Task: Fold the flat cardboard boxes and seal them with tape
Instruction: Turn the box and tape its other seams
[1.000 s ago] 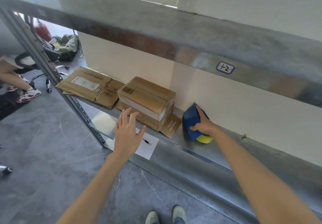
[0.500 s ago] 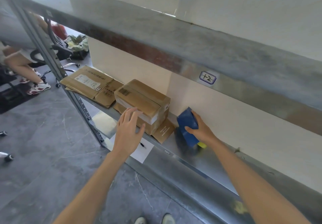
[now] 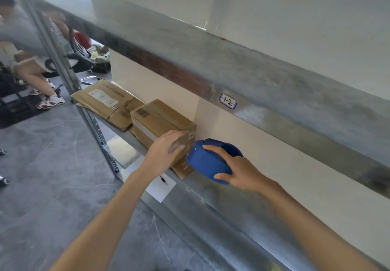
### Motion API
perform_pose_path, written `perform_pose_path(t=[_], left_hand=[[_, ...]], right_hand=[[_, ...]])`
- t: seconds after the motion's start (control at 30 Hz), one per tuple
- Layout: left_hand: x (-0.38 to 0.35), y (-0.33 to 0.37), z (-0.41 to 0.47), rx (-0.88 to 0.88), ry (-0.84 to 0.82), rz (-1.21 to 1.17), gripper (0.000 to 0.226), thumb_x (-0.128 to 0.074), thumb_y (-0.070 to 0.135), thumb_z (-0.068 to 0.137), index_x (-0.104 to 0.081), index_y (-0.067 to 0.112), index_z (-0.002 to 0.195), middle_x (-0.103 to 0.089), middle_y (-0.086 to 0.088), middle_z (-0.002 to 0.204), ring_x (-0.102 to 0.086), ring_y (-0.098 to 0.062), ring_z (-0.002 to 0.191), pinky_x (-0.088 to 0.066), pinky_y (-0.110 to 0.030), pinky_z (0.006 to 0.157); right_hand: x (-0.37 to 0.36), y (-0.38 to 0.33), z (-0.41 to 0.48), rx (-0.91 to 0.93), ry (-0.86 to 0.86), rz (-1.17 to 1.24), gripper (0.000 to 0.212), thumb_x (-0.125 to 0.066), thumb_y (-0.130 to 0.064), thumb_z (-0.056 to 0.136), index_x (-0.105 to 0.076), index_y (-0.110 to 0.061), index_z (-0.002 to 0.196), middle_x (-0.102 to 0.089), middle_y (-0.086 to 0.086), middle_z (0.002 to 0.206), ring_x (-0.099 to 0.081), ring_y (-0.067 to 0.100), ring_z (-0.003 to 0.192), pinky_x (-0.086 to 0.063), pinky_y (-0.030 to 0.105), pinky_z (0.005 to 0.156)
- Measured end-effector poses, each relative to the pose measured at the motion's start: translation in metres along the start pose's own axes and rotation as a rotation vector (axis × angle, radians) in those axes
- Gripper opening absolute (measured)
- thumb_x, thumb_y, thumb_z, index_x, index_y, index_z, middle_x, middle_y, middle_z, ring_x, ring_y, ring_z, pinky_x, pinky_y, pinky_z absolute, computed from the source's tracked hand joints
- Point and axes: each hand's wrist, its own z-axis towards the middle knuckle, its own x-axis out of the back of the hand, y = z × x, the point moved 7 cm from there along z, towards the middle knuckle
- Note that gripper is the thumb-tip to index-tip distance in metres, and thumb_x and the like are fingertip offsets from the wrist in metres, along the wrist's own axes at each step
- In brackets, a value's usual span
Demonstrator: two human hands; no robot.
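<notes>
I am counting one made-up cardboard box point(image 3: 162, 120), one flat carton point(image 3: 184, 168) lying under it, and one stack of flat cartons point(image 3: 103, 99) just beside it on the left, at least two layers deep. There is one blue tape dispenser point(image 3: 209, 163), and both my hands are working.

The box is sitting on the metal shelf point(image 3: 232, 205), close to the wall behind it. It is plain brown, closed on top, with a barcode near its far left corner and a pale strip running along its front face. My left hand point(image 3: 166, 152) is gripping its near right corner, fingers curling over the top edge and thumb pressing on the front. My right hand point(image 3: 238, 171) is wrapping round the tape dispenser, fingers over the top and thumb underneath, holding it just beside the box's right end. I cannot tell whether the two are touching.

The upper shelf beam is carrying one handwritten label point(image 3: 228, 101). On the floor below, one white sheet point(image 3: 161, 188) is lying with one pen point(image 3: 163, 180) on it. One other person point(image 3: 31, 70) is sitting beyond the shelf post on the left.
</notes>
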Motion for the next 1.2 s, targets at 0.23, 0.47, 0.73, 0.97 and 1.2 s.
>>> perform_pose_path(t=[0.23,0.47,0.73,0.97,1.2], left_hand=[[-0.007,0.0,-0.01,0.054,-0.127,-0.289,0.041,-0.045,-0.012,0.095,-0.066,0.011,0.121,-0.07,0.0,0.116,-0.064,-0.012,0.111,-0.052,-0.036,0.098],[-0.004,-0.016,-0.016,0.134,-0.133,-0.326,0.05,-0.042,-0.026,0.082,-0.069,0.008,0.109,-0.07,-0.007,0.112,-0.066,-0.021,0.109,-0.052,-0.031,0.096],[-0.006,-0.029,-0.024,0.202,-0.103,-0.333,0.038,-0.053,-0.025,0.079,-0.069,0.008,0.088,-0.065,-0.003,0.095,-0.064,-0.009,0.081,-0.051,-0.023,0.072],[-0.006,-0.037,-0.031,0.247,-0.091,-0.374,0.03,-0.052,-0.022,0.083,-0.068,0.004,0.088,-0.069,-0.015,0.087,-0.065,-0.035,0.085,-0.055,-0.045,0.079],[0.017,-0.043,-0.033,0.255,0.062,-0.398,0.016,-0.065,-0.01,0.086,-0.071,0.002,0.094,-0.072,-0.014,0.087,-0.067,-0.03,0.084,-0.053,-0.034,0.083]], right_hand=[[0.005,-0.023,0.003,0.116,-0.013,-0.073,0.087,-0.065,-0.031,0.092,-0.003,-0.071,0.138,-0.049,-0.024,0.088,-0.05,0.003,0.069,-0.043,0.026,0.068],[0.0,-0.036,0.004,0.184,-0.064,-0.073,0.084,-0.065,-0.029,0.092,-0.008,-0.071,0.139,-0.053,-0.032,0.084,-0.052,-0.009,0.072,-0.035,0.016,0.061],[-0.002,-0.042,0.007,0.219,-0.11,-0.092,0.082,-0.063,-0.038,0.087,-0.01,-0.068,0.141,-0.062,-0.012,0.094,-0.055,0.005,0.064,-0.038,0.014,0.057],[-0.001,-0.044,0.017,0.253,-0.093,-0.077,0.074,-0.06,-0.058,0.089,-0.008,-0.072,0.141,-0.067,-0.005,0.103,-0.058,0.014,0.064,-0.049,0.024,0.06],[0.012,-0.042,0.026,0.245,-0.087,-0.155,0.072,-0.057,-0.057,0.091,-0.007,-0.07,0.142,-0.068,-0.01,0.102,-0.058,0.011,0.063,-0.051,0.026,0.064]])
